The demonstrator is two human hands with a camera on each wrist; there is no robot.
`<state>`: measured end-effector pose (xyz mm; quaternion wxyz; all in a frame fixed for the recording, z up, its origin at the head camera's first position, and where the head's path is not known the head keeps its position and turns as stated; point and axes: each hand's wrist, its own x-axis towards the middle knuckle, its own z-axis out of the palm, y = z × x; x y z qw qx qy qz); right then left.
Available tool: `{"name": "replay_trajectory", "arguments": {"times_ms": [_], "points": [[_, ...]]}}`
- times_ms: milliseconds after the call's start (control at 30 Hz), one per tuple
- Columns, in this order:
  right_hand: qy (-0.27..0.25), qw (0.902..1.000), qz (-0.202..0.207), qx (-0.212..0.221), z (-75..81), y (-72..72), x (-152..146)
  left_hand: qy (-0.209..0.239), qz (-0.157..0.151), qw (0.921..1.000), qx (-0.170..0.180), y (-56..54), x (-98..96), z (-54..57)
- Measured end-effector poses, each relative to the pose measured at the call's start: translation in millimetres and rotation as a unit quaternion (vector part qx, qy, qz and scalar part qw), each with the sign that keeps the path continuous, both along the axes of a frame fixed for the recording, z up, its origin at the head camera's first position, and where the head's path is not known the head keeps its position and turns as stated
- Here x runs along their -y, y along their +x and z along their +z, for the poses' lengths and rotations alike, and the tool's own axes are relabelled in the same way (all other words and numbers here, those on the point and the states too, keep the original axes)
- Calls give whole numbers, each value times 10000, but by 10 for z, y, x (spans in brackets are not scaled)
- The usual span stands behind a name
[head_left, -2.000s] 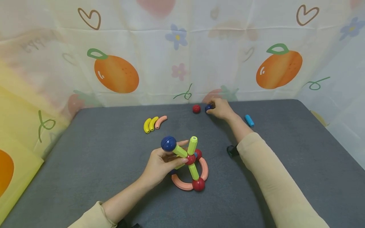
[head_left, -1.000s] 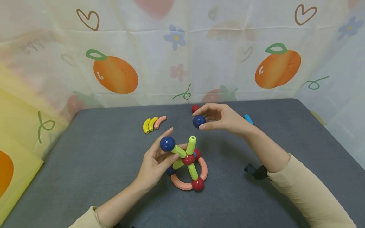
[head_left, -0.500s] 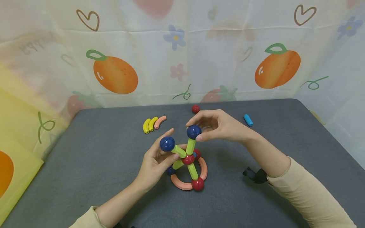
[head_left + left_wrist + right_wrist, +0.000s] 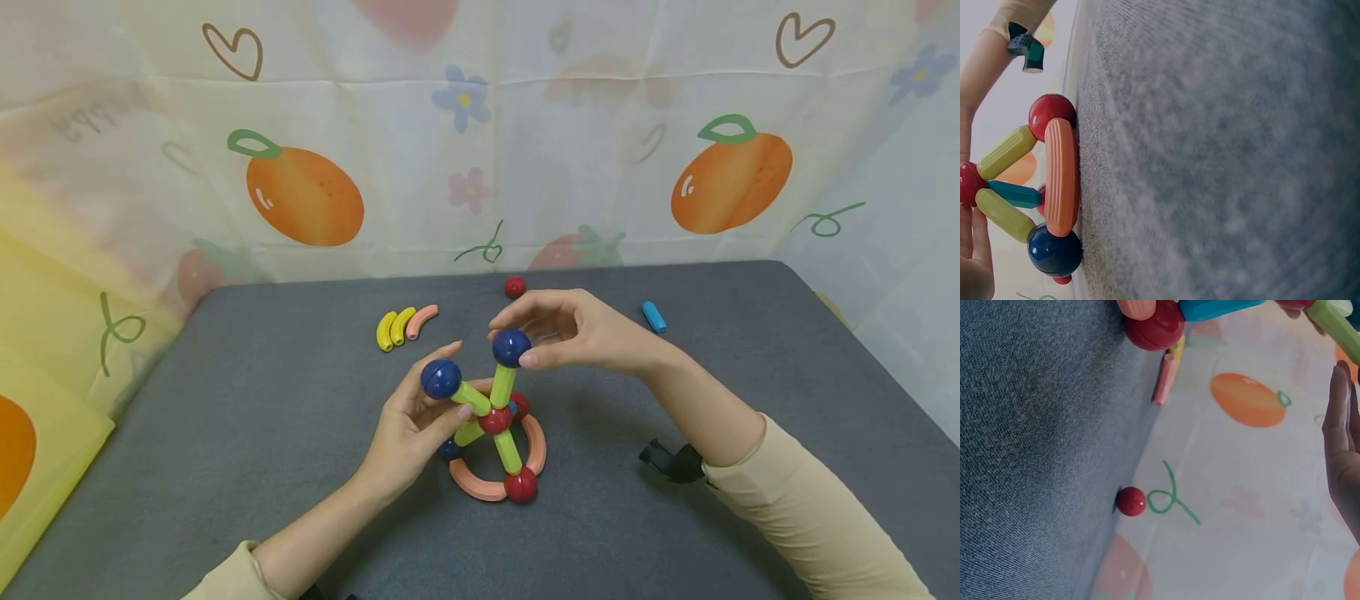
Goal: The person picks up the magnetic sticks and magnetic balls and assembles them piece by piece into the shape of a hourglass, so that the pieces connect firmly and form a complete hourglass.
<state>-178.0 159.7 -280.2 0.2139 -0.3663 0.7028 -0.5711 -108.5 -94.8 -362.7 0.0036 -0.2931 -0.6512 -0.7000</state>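
Observation:
A magnetic ball-and-stick structure stands on the table, with a red ball (image 4: 495,419) at its hub. Light green sticks radiate from this hub; a teal stick (image 4: 1015,194) shows in the left wrist view. Its base is a ring of pink curved sticks (image 4: 480,483) joined by balls, among them a red ball (image 4: 521,485) and a blue ball (image 4: 1055,250). My right hand (image 4: 592,329) pinches a blue ball (image 4: 511,347) at the top of the upright green stick (image 4: 503,387). My left hand (image 4: 401,433) holds the slanted green stick (image 4: 474,399) tipped with another blue ball (image 4: 441,379).
Two yellow curved sticks (image 4: 386,331) and a pink curved stick (image 4: 422,322) lie behind the structure, to the left. Near the back edge sits a loose red ball (image 4: 514,287). A blue stick (image 4: 653,317) lies at the right. A printed curtain (image 4: 480,150) hangs behind the table.
My right hand has picked up the blue ball from the back of the table and brought it onto the upright green stick. My left hand has shifted its grip slightly; the structure stays put.

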Motion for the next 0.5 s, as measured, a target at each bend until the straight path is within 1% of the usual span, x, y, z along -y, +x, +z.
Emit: {"name": "replay_trajectory", "arguments": {"times_ms": [100,233,400,500], "points": [[-16,10000,-38,-62,-31,-39,-24,-23,17,10000,53,6,-1,5],[-43,9995,-308,-6,-80,-141,-59,-59,0,9999,161,13,-9,10],[-108,9973,-710,156,-141,-346,-45,-90,32,9997,219,17,-12,9],[24,9953,-951,171,-183,-477,-9,-64,36,9998,210,13,-12,3]]}}
